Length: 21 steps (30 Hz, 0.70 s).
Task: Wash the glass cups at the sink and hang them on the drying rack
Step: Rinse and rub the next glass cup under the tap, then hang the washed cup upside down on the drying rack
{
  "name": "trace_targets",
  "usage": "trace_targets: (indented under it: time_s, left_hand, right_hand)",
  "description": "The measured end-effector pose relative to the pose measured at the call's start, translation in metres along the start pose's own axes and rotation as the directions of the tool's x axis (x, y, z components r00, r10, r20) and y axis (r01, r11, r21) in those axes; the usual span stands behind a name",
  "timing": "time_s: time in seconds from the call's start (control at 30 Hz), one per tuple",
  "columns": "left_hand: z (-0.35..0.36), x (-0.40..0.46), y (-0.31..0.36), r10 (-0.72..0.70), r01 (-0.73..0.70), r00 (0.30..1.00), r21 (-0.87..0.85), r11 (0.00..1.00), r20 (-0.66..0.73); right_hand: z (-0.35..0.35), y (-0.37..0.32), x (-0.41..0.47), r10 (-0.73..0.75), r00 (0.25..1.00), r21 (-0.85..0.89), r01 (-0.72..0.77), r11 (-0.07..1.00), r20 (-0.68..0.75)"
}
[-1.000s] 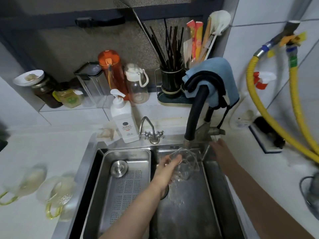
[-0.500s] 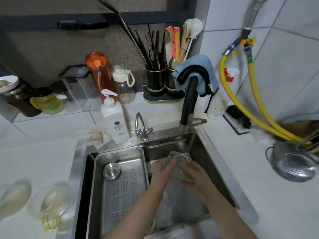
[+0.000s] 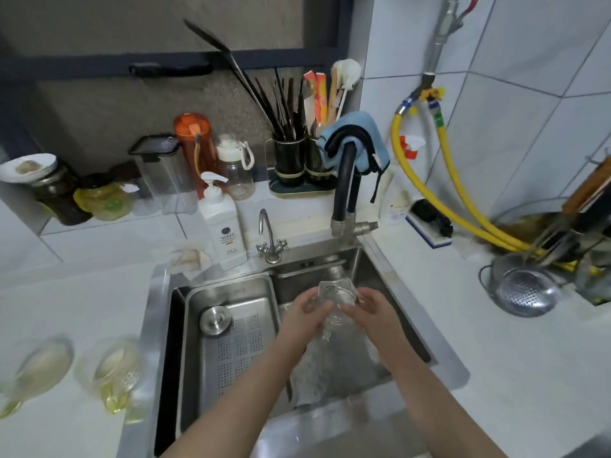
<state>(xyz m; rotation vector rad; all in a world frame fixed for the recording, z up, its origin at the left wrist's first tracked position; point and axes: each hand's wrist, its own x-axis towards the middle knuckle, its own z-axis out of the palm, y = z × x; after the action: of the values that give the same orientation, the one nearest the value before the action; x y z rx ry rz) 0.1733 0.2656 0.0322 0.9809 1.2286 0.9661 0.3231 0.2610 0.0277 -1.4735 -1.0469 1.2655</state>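
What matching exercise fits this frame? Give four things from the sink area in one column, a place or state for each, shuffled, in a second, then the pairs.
Things:
1. glass cup
2. blue cloth
3. soap bottle
4. metal colander

Places or states:
A. on the counter right of the sink
B. held by the left hand and the right hand over the basin
C. draped over the black faucet
D. upright behind the sink's left corner

Pairs: 1-B, 2-C, 3-D, 4-A
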Motion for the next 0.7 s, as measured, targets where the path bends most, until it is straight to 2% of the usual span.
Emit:
trace_targets:
  time_s: [0.07, 0.3, 0.4, 0.7]
  left_hand:
    - [0.005, -0.005, 0.004, 0.009, -0.010, 1.000, -0.041, 0.999, -0.025]
    - [0.034, -0.026, 0.006, -0.017, 0.003, 0.991, -0.101, 0.995, -0.136]
    - [0.043, -0.039, 0.002, -0.021, -0.009, 0.981, -0.156, 0.988, -0.190]
    - [0.009, -0.107, -0.003, 0.003, -0.144, 0.884, -0.265, 0.954, -0.468]
  right_hand:
    - [-0.004, -0.003, -0.001, -0.037, 0.999, -0.011, 0.038, 0.999, 0.021]
    - [-0.027, -0.005, -0.008, -0.032, 0.995, 0.062, 0.026, 0.998, 0.097]
    - [-0.033, -0.005, -0.017, -0.057, 0.984, 0.092, 0.041, 0.995, 0.172]
    - [0.013, -0.012, -0.047, -0.103, 0.904, 0.043, 0.094, 0.995, 0.415]
